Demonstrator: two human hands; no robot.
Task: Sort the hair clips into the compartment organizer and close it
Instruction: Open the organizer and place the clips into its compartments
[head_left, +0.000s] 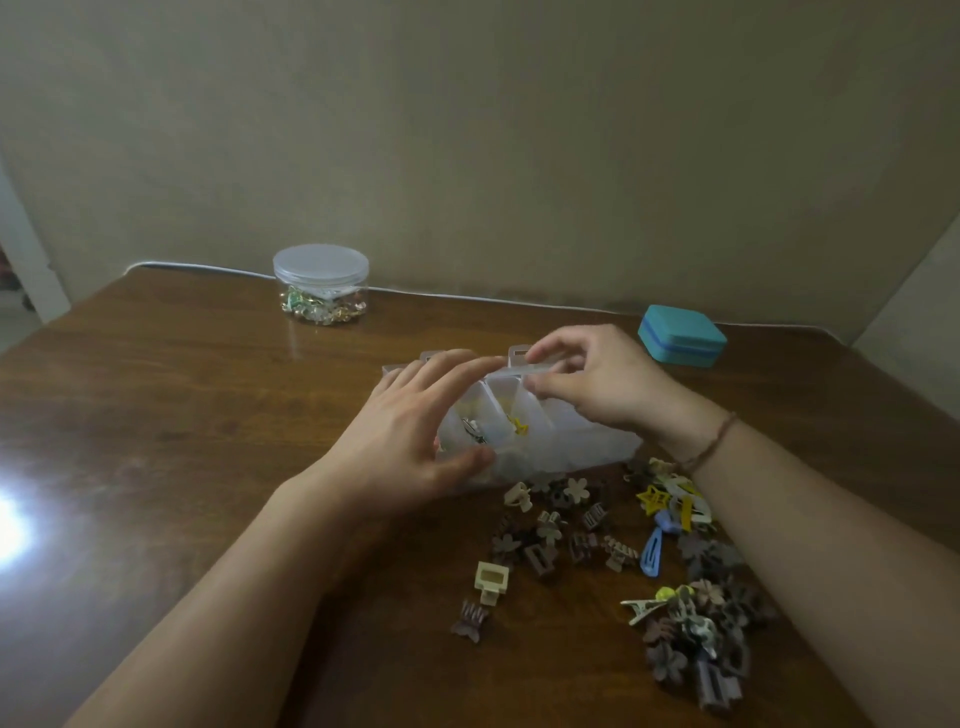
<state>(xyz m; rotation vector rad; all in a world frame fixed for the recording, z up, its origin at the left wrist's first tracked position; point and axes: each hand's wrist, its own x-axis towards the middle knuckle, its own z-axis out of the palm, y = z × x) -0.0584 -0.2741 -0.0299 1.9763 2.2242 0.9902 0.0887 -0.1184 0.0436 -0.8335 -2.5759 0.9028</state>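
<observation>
Organizer (571, 441): left hand (410, 447) spread, steadying it; right hand (597, 384) pinching lid (519, 370), likely opening; clips (613, 545) still unsorted alongside.

We are seeing a clear lidded jar (321, 285) of small trinkets sitting far back on the wooden tabletop (156, 415), and a teal case (681, 335) lying far right, near the wall (519, 130).

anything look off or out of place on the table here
Mostly no. The hair clips lie loose in a scattered heap in front of the organizer, unsorted, while the right hand pinches its lid edge.
</observation>
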